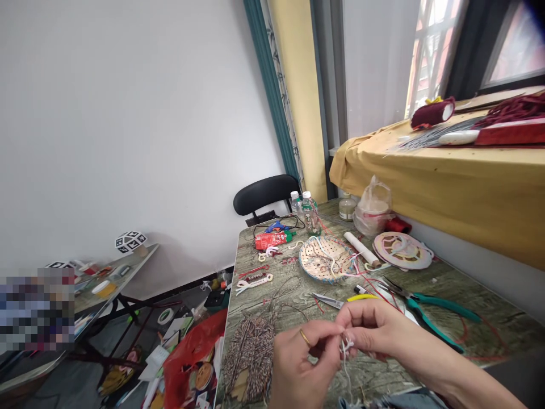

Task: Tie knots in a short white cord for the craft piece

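My left hand (pixel 304 363), with a ring on one finger, is closed in a pinch at the near edge of the table. My right hand (pixel 368 326) pinches from the other side, its fingertips meeting the left ones. Between them is a small knotted piece of white cord (pixel 347 343), with a loose end hanging down. Just beyond the hands lie scissors (pixel 330 300) with a yellow handle, partly hidden. Green-handled pliers (pixel 426 307) rest beside my right forearm. A bundle of mottled yarn (pixel 249 352) lies left of my left hand.
A round woven piece (pixel 326 258) lies mid-table, with a white roll (pixel 361 249) and a round disc (pixel 402 250) to its right. Bottles (pixel 310 213) and a red tube (pixel 272 240) stand or lie farther back. A black chair (pixel 266 195) is behind. Clutter covers the floor at left.
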`<state>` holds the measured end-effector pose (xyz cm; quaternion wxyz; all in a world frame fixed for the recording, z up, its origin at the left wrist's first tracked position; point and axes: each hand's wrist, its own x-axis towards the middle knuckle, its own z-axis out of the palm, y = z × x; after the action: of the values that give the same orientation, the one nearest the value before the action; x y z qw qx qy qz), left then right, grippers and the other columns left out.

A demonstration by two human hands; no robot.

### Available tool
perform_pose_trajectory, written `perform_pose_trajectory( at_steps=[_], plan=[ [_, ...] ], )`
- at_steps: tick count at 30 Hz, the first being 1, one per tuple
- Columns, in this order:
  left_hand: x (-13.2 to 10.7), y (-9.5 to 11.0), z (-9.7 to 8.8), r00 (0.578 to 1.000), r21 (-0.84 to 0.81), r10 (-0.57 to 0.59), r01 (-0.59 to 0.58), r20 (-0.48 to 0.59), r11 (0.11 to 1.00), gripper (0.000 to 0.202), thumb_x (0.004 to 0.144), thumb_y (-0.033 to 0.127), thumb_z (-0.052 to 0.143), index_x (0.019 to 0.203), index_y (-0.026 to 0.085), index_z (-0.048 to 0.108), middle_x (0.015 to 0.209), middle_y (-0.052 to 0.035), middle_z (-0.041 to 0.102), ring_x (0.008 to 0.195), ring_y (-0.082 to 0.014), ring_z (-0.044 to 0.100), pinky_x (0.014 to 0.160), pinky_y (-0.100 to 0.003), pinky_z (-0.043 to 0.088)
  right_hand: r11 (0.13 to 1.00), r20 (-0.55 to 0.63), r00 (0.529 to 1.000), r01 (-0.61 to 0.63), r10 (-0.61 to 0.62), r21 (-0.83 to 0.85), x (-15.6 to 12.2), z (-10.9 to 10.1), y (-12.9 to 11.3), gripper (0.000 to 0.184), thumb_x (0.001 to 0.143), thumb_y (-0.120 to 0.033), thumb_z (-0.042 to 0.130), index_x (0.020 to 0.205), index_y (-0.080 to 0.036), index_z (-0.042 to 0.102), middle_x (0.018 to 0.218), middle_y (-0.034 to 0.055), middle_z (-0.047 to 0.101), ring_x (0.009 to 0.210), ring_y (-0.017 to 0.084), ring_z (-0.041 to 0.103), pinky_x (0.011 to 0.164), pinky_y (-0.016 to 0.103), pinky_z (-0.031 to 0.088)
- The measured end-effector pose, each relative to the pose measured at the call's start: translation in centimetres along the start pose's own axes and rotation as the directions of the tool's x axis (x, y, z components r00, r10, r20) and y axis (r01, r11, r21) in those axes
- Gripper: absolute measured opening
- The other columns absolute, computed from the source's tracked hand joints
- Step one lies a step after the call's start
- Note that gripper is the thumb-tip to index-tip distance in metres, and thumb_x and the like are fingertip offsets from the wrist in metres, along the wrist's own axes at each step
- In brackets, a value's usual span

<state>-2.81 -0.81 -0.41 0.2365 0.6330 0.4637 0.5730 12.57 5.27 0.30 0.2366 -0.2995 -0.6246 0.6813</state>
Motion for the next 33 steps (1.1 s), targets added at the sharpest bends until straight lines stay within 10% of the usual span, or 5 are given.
perform_pose_trajectory(
  at_steps=[10,20,23,26,33],
  plan=[
    [0.1,0.7,0.2,0.933,-0.268,-0.358,0.35,0.02,0.897,0.011,0.068,0.009,0.066,0.067,0.017,0.073,0.047,0.0023,0.067,0.037,-0.0082,0.06,0.041,-0.014,0.048,0.815,-0.134,0.962,0.125,-0.24,-0.566,0.9,0.4,0.3,0.01,0.07,-0.01,0.053,0.068,-0.02,0.051,0.063,-0.0044,0.05,0.058,0.011,0.045,0.054,0.022,0.033],
    [0.3,2.4,-0.3,0.873,-0.457,-0.488,0.442,0.02,0.772,0.011,0.06,0.006,0.073,0.061,0.017,0.072,0.046,0.0047,0.063,0.039,-0.0084,0.063,0.039,-0.012,0.049,0.398,-0.332,0.897,-0.201,-0.294,-0.895,-0.1,-4.9,1.9,0.035,0.068,-0.009,0.06,0.102,-0.016,0.065,0.112,0.0179,0.062,0.088,0.032,0.064,0.061,0.034,0.047],
    [0.1,1.7,-0.3,0.91,-0.366,-0.415,0.39,0.01,0.845,0.011,0.065,0.008,0.069,0.066,0.018,0.074,0.05,0.0036,0.064,0.041,-0.0084,0.063,0.042,-0.014,0.051,0.633,-0.112,0.984,0.002,-0.14,-0.774,-2.1,-3.7,0.4,0.068,0.063,-0.02,0.075,0.128,-0.03,0.055,0.109,0.0055,0.065,0.079,0.021,0.065,0.065,0.028,0.05],
    [-0.1,1.1,-0.5,0.952,-0.245,-0.306,0.295,-0.005,0.923,0.015,0.071,0.009,0.064,0.07,0.019,0.075,0.053,0.0009,0.068,0.041,-0.0095,0.062,0.043,-0.016,0.051,0.973,0.14,0.987,-0.049,0.083,-0.226,-3.2,-1.7,-1.7,0.065,0.079,-0.033,0.066,0.139,-0.03,0.043,0.073,-0.0029,0.06,0.059,0.014,0.062,0.055,0.023,0.049],
    [-0.1,0.6,-0.9,0.999,-0.094,-0.046,0.045,-0.003,0.995,0.02,0.073,0.008,0.065,0.077,0.022,0.078,0.062,-0.0028,0.074,0.048,-0.0116,0.061,0.045,-0.018,0.049,0.993,0.171,0.985,0.029,-0.009,-0.113,-1.9,-0.4,-3.0,0.013,0.089,-0.029,0.058,0.088,-0.018,0.065,0.07,-0.0035,0.056,0.064,0.01,0.053,0.061,0.02,0.043]
  ],
)
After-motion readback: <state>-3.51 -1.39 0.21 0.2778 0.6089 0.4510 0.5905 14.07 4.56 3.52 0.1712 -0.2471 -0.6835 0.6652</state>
